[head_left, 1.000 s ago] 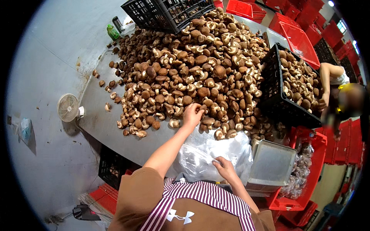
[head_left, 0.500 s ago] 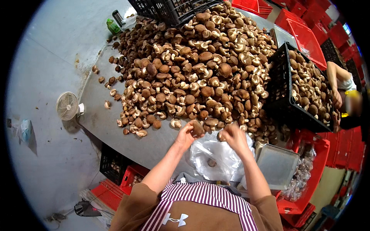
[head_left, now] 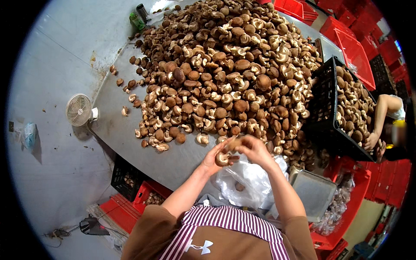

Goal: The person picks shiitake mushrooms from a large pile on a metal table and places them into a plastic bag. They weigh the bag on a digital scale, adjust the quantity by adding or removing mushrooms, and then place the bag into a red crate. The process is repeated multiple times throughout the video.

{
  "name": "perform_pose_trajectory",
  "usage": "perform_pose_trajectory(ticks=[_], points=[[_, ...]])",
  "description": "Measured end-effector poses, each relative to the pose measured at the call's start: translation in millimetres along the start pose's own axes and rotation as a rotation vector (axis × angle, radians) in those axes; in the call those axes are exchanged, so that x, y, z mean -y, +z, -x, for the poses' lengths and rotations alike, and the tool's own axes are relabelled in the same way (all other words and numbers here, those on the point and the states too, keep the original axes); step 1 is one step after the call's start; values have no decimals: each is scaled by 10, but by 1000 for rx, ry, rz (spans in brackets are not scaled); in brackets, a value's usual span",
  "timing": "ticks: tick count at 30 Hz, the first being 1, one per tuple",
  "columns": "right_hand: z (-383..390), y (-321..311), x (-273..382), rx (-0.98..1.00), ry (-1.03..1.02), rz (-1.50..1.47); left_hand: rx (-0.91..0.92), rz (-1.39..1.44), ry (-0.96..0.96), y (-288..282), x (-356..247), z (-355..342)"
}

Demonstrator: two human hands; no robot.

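Observation:
My left hand (head_left: 212, 159) is closed around a shiitake mushroom (head_left: 222, 159), its pale stem side showing. Just beside it my right hand (head_left: 254, 149) pinches another brown mushroom (head_left: 233, 144), slightly smeared by motion. Both hands are close together at the near edge of a large heap of shiitake mushrooms (head_left: 221, 78). Under my right forearm lies an open clear plastic bag (head_left: 253, 177) with a mushroom (head_left: 239, 186) showing in it.
The heap rests on a metal table (head_left: 117, 112). At the right, another person's hands (head_left: 372, 141) touch a tilted black crate (head_left: 323, 104) of mushrooms. A scale-like metal tray (head_left: 313, 195) and a red crate (head_left: 362, 190) of bagged mushrooms sit near right; a fan (head_left: 79, 110) stands left.
My right hand has come left from above the bag to my left hand, bringing a mushroom. The black crate at the top edge is out of view. The whole view has shifted slightly.

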State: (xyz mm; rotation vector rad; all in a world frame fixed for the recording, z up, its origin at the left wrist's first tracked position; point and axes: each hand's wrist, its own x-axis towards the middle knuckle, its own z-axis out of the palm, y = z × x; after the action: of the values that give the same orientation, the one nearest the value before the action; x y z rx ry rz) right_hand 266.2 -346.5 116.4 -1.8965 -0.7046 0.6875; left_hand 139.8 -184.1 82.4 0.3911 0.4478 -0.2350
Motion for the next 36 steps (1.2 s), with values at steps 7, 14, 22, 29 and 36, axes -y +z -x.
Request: perform_pose_trajectory(ticks=[7, 14, 22, 29, 36], points=[[-767, 16, 295, -301, -246, 431, 12, 82, -69, -475, 100, -57], [-1430, 338, -25, -368, -361, 961, -127, 63, -23, -716, 62, 89], [-380, 355, -243, -127, -425, 755, -244, -1, -50, -1161, 134, -6], [-1328, -190, 411, -298, -572, 676, -304, 14, -65, -1475, 271, -83], [-2025, -85, 285, -275, -317, 932, -318, -26, -72, -1442, 102, -95]])
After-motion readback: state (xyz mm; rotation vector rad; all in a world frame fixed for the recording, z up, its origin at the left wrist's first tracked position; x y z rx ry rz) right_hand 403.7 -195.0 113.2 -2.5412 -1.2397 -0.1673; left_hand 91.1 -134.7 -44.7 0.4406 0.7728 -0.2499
